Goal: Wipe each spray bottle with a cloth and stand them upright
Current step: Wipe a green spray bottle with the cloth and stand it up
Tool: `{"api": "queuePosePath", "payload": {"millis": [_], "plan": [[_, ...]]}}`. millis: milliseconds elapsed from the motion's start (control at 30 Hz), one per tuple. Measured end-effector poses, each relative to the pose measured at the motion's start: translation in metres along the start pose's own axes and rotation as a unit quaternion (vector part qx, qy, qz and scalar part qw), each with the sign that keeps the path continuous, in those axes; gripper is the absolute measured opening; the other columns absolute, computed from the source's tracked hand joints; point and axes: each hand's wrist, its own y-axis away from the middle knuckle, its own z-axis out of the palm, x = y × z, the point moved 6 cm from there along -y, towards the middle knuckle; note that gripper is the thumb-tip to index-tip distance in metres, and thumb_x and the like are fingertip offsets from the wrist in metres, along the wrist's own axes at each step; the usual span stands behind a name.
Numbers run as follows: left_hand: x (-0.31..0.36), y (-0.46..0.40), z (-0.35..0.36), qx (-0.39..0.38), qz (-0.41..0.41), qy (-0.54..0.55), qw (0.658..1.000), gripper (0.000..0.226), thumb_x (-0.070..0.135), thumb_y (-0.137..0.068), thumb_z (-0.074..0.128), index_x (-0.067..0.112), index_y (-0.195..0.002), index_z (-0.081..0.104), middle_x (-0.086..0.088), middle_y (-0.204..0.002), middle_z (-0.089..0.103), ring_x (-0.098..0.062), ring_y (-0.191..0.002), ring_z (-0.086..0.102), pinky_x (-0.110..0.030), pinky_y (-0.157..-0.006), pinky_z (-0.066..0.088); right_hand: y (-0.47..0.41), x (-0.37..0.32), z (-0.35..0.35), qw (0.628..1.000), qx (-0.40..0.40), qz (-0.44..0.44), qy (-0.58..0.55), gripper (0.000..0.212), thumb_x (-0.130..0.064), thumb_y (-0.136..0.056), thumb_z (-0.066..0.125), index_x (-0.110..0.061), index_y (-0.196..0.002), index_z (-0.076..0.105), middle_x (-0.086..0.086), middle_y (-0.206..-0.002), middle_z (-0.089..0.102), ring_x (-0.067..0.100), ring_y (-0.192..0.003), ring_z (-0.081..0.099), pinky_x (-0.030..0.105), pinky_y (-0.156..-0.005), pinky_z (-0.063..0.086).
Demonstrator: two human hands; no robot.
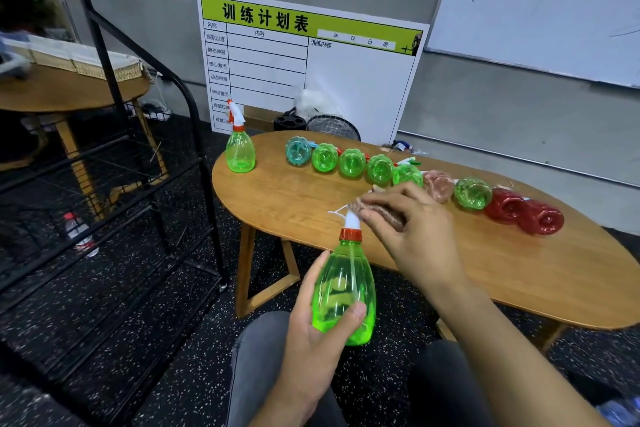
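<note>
**Spray bottles on the oval table: count and condition**

Eleven spray bottles were counted. One green bottle (344,291) was held in front of the table's near edge, above the person's lap. One green bottle (240,151) stood upright, alone, at the far left end of the wooden table (519,274). Nine lay on their sides in a row along the far side, bases toward the camera: one teal (298,150), four green beside it (351,162), one pale pink (439,186), one more green (472,193) and two red (523,211) at the right end. Neighbours in the row touched or nearly touched.

The near half of the tabletop in front of the row was bare wood. The standing bottle sat close to the left rim. A black metal rack (145,191) stood just left of the table, with a strip of speckled floor between them.

The held bottle was clear green plastic, ribbed, with a red collar and a white spray head, tilted slightly with the nozzle pointing away. The left hand (317,326) gripped its lower body, thumb across the front and fingers curled behind. The right hand (412,229) pinched a brownish cloth (375,210) bunched against the spray head, fingers closed on it
</note>
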Motion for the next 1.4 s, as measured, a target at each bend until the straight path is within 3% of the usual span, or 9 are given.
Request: {"api": "queuePosePath", "payload": {"millis": [133, 267, 433, 567, 733, 867, 967, 1200, 1400], "plan": [[-0.002, 0.000, 0.000, -0.002, -0.004, 0.008, 1.000, 0.079, 0.012, -0.081, 0.080, 0.031, -0.151, 0.049, 0.002, -0.130, 0.074, -0.018, -0.119, 0.071, -0.025, -0.090, 0.059, 0.006, -0.009, 0.013, 0.996, -0.069, -0.031, -0.042, 0.030, -0.053, -0.089, 0.072, -0.035, -0.112, 0.079, -0.015, -0.101, 0.066, 0.006, -0.088, 0.067, 0.039, -0.078, 0.060], [-0.001, -0.001, 0.001, -0.010, 0.003, -0.001, 1.000, 0.078, 0.013, -0.082, 0.080, 0.033, -0.151, 0.048, 0.001, -0.131, 0.074, -0.020, -0.120, 0.071, -0.028, -0.093, 0.059, -0.001, 0.002, -0.004, 1.000, 0.024, 0.015, -0.010, 0.031, -0.048, -0.088, 0.074, -0.031, -0.114, 0.079, -0.017, -0.100, 0.064, -0.006, -0.091, 0.062, 0.008, -0.083, 0.049], [-0.001, -0.002, -0.003, 0.005, 0.013, -0.015, 1.000, 0.076, 0.015, -0.082, 0.080, 0.030, -0.150, 0.049, 0.006, -0.134, 0.072, -0.017, -0.123, 0.070, -0.026, -0.097, 0.057, 0.008, -0.007, 0.014, 0.994, -0.089, -0.021, -0.068, 0.025, -0.044, -0.087, 0.079, -0.035, -0.111, 0.080, -0.015, -0.098, 0.067, 0.004, -0.090, 0.066, 0.033, -0.080, 0.057], [-0.002, -0.001, 0.000, -0.006, 0.012, -0.015, 1.000, 0.077, 0.014, -0.082, 0.080, 0.031, -0.150, 0.049, 0.004, -0.134, 0.072, -0.018, -0.123, 0.070, -0.027, -0.095, 0.057, 0.005, 0.001, 0.000, 0.999, 0.003, 0.015, -0.042, 0.027, -0.045, -0.087, 0.077, -0.034, -0.112, 0.078, -0.018, -0.100, 0.066, -0.002, -0.093, 0.064, 0.025, -0.083, 0.057], [-0.002, -0.003, -0.002, 0.004, 0.015, -0.020, 1.000, 0.076, 0.013, -0.083, 0.080, 0.028, -0.150, 0.049, 0.004, -0.137, 0.071, -0.017, -0.126, 0.068, -0.025, -0.098, 0.055, 0.020, -0.007, 0.018, 0.990, -0.092, -0.021, -0.107, 0.023, -0.043, -0.088, 0.079, -0.034, -0.109, 0.081, -0.015, -0.099, 0.068, 0.006, -0.094, 0.067, 0.038, -0.083, 0.057], [-0.003, -0.001, 0.002, -0.008, 0.012, -0.020, 1.000, 0.079, 0.023, -0.080, 0.085, 0.031, -0.150, 0.049, 0.003, -0.136, 0.072, -0.018, -0.125, 0.069, -0.029, -0.099, 0.057, 0.012, 0.003, -0.002, 0.999, -0.002, 0.017, -0.038, 0.029, -0.049, -0.087, 0.074, -0.034, -0.111, 0.079, -0.020, -0.100, 0.064, -0.002, -0.093, 0.064, 0.031, -0.082, 0.058], [-0.003, -0.001, 0.000, 0.003, 0.008, -0.023, 1.000, 0.084, 0.030, -0.076, 0.086, 0.030, -0.151, 0.049, 0.002, -0.136, 0.071, -0.019, -0.126, 0.068, -0.027, -0.099, 0.056, 0.019, -0.002, 0.005, 0.995, -0.044, 0.006, -0.085, 0.029, -0.048, -0.087, 0.076, -0.032, -0.110, 0.080, -0.020, -0.100, 0.066, 0.002, -0.094, 0.066, 0.028, -0.081, 0.058], [-0.007, 0.000, 0.001, -0.007, 0.004, -0.021, 1.000, 0.078, 0.013, -0.081, 0.080, 0.028, -0.151, 0.048, 0.002, -0.132, 0.073, -0.018, -0.121, 0.071, -0.024, -0.092, 0.057, 0.019, 0.008, -0.003, 0.998, 0.005, 0.026, -0.055, 0.030, -0.044, -0.086, 0.077, -0.027, -0.110, 0.081, -0.017, -0.100, 0.067, -0.002, -0.092, 0.065, 0.006, -0.081, 0.047], [-0.006, -0.003, -0.001, 0.002, 0.009, -0.027, 1.000, 0.078, 0.014, -0.080, 0.080, 0.030, -0.150, 0.049, 0.006, -0.130, 0.074, -0.016, -0.119, 0.071, -0.024, -0.092, 0.057, 0.020, 0.002, 0.005, 0.991, -0.083, -0.010, -0.102, 0.030, -0.047, -0.085, 0.076, -0.029, -0.108, 0.081, -0.019, -0.101, 0.069, 0.004, -0.096, 0.067, 0.025, -0.085, 0.056]]}}
